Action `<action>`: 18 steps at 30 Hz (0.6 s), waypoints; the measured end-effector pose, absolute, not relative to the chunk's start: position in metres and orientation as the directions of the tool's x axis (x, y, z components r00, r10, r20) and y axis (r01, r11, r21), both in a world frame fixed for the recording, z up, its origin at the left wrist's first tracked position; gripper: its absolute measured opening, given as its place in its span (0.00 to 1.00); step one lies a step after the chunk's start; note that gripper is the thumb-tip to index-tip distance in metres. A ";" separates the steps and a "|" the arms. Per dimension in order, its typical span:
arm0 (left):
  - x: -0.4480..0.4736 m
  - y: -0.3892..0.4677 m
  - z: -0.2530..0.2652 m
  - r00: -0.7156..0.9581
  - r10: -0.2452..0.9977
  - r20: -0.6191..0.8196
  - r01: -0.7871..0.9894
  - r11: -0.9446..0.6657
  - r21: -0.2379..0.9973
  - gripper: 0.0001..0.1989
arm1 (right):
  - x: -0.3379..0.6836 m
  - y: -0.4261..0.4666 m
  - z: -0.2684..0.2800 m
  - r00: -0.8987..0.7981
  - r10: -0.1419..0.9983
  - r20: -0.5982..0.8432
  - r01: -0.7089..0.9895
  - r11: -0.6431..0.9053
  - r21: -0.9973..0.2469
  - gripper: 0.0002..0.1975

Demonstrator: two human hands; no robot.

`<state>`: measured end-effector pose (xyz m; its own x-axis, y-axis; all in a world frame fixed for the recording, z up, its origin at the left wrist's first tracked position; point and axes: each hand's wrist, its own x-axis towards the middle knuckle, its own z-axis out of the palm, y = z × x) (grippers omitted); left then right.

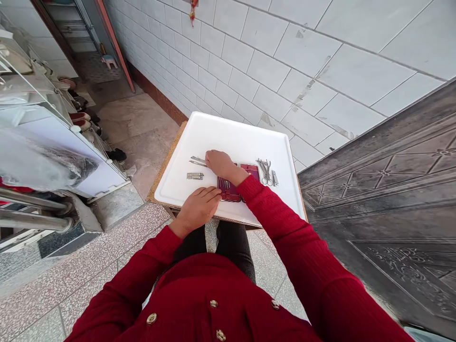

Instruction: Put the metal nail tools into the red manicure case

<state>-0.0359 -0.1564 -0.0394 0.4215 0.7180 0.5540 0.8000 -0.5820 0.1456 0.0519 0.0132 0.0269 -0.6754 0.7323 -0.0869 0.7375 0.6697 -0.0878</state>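
A dark red manicure case (231,197) lies unfolded on a white tray (228,128), with several slim metal tools in its near-left part. My left hand (201,209) has its fingers closed at the case's left front corner, steadying it. My right hand (223,165) reaches across the case, fingers pinched at the right ends of slim metal manicure tools (197,160) on the tray; the fingertips are partly hidden. Nail clippers (194,175) lie just below those tools. Right of the case are small scissors and nippers (265,172), beside another small clipper (274,178).
The tray sits on a wooden-edged stand (167,164) against a white tiled wall (231,52). A dark carved door panel (384,190) stands close on the right. Shoes (80,121) on a rack and a plastic-covered white box (89,156) are at the left.
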 end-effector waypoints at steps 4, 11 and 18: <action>-0.037 -0.156 -0.038 0.440 0.701 0.562 0.796 -0.594 0.117 0.12 | 0.075 0.016 0.028 -0.602 0.798 -0.001 0.746 0.562 -0.356 0.09; -0.038 -0.154 -0.038 0.436 0.727 0.531 0.800 -0.583 0.141 0.14 | 0.131 0.017 0.003 -0.461 0.887 -0.017 0.470 0.228 -0.853 0.18; -0.039 -0.153 -0.035 0.421 0.750 0.510 0.803 -0.570 0.175 0.16 | 0.150 0.017 -0.007 -0.388 0.921 0.043 0.395 0.209 -0.895 0.22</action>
<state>-0.0392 -0.1529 -0.0355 0.4212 0.7501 0.5099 0.8028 -0.5699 0.1753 0.1500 0.0167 -0.0074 -0.3882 0.9205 0.0434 0.3945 0.2085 -0.8949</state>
